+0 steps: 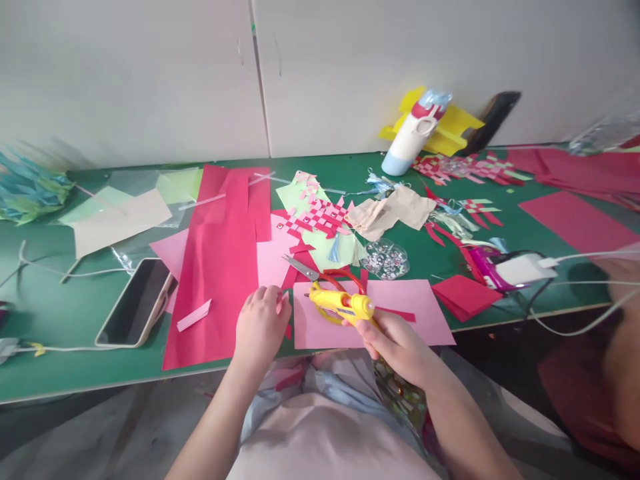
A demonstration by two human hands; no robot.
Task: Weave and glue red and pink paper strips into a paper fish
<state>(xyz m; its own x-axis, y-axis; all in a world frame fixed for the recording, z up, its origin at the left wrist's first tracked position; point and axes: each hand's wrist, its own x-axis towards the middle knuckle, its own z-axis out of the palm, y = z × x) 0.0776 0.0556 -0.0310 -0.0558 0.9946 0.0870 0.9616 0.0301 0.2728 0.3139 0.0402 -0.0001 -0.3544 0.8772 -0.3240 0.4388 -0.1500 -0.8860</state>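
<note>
My right hand grips a yellow hot glue gun, its nozzle pointing left over a pink paper sheet. Under the glue gun lies a pair of scissors with red and yellow handles, blades toward the upper left. My left hand is closed over the right edge of a large red paper sheet. A small pinkish bit shows by its thumb; what the fingers hold is too small to make out. Just beyond the hands are woven red-and-pink paper fish and a clear dish of googly eyes.
A phone lies on the green table at left. A white bottle leans at the back. Red paper squares, a white charger with cables and a purple power strip are at right. Another person's arm shows at the right edge.
</note>
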